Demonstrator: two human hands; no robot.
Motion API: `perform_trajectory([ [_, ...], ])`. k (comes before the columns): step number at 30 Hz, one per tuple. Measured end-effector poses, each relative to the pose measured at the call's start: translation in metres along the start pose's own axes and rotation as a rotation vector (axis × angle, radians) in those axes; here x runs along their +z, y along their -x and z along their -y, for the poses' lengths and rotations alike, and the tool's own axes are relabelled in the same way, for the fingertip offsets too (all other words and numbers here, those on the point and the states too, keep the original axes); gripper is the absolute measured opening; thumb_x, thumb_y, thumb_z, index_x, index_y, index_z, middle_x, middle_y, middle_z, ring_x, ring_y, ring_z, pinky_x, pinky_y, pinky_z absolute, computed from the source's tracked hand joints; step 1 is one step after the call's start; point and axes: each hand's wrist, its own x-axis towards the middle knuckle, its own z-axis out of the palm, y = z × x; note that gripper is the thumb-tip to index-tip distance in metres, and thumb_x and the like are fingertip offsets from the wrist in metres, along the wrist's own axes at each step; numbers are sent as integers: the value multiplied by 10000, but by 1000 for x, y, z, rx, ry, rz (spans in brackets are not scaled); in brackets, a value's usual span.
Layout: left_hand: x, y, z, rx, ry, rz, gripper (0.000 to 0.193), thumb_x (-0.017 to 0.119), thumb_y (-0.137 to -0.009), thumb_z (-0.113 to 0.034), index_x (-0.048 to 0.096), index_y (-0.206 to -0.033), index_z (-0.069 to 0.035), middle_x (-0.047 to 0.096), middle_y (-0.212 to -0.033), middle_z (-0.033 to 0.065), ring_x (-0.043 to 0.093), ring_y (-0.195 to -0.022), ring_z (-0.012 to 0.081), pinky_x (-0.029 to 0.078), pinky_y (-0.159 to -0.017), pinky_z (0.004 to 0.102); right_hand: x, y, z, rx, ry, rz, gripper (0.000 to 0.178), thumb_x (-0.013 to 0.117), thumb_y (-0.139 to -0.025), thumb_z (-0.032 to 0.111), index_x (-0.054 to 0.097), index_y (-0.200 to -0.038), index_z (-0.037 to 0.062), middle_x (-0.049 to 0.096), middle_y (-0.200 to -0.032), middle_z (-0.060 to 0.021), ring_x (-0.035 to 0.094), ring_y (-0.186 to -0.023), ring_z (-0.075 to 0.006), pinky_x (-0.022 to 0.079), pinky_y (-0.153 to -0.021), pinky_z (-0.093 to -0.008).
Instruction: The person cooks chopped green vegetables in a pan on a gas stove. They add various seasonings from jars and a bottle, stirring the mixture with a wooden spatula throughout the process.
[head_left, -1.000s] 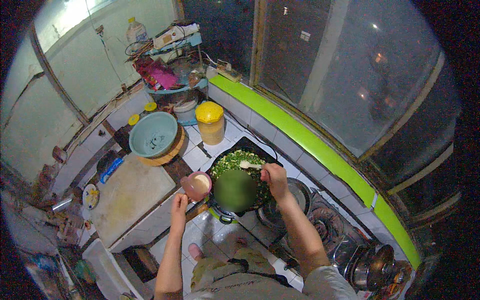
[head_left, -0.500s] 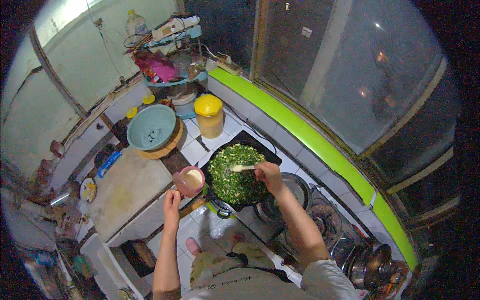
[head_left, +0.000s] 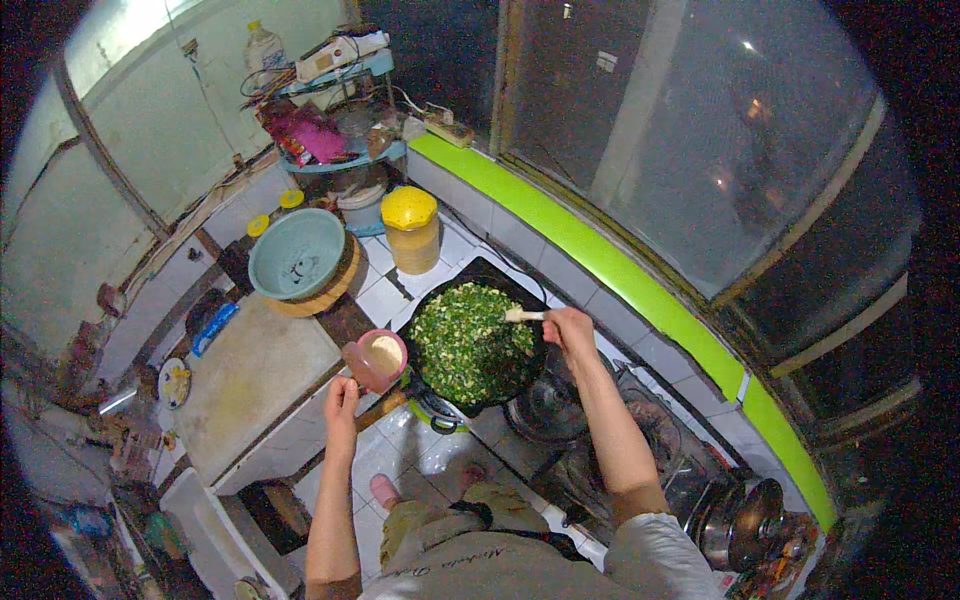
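In my left hand is a small pink container, its lid flipped up and pale powder showing inside. It hangs just left of a black pan filled with chopped green leaves and small pale yellow bits. My right hand is closed round the handle of a whitish spoon, whose head is above the food at the pan's right side. Whether powder lies in the spoon is too small to tell.
A blue-green basin rests on a round wooden board. Behind the pan stands a yellow-lidded jar. To the left is a pale cutting board; at right are a stove and a metal pot.
My right hand has moved right with the spoon, from over the middle of the pan to its right side. My left hand and the pink container have hardly moved.
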Motion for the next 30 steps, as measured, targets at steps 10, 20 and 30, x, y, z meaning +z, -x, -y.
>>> perform_trajectory([
  [10, 11, 5, -12, 60, 29, 22, 209, 473, -984, -225, 497, -865, -56, 499, -842, -9, 459, -829, 88, 384, -792, 243, 63, -37, -10, -15, -198, 119, 113, 634, -812, 101, 612, -783, -6, 614, -697, -58, 584, -578, -128, 515, -548, -247],
  [20, 20, 7, -22, 41, 47, 11, 252, 482, -982, -266, 509, -860, -47, 508, -840, 0, 483, -836, 97, 399, -799, 253, 87, -29, -33, 14, -157, 146, 120, 624, -828, 104, 609, -800, -11, 618, -705, -68, 591, -599, -138, 511, -552, -260],
  [30, 13, 7, -2, 10, 55, 11, 248, 485, -982, -272, 513, -870, -52, 518, -836, 5, 485, -823, 107, 403, -806, 264, 16, 25, -21, -58, 165, 202, 112, 644, -809, 81, 572, -761, 11, 601, -651, -60, 584, -550, -133, 486, -500, -272],
])
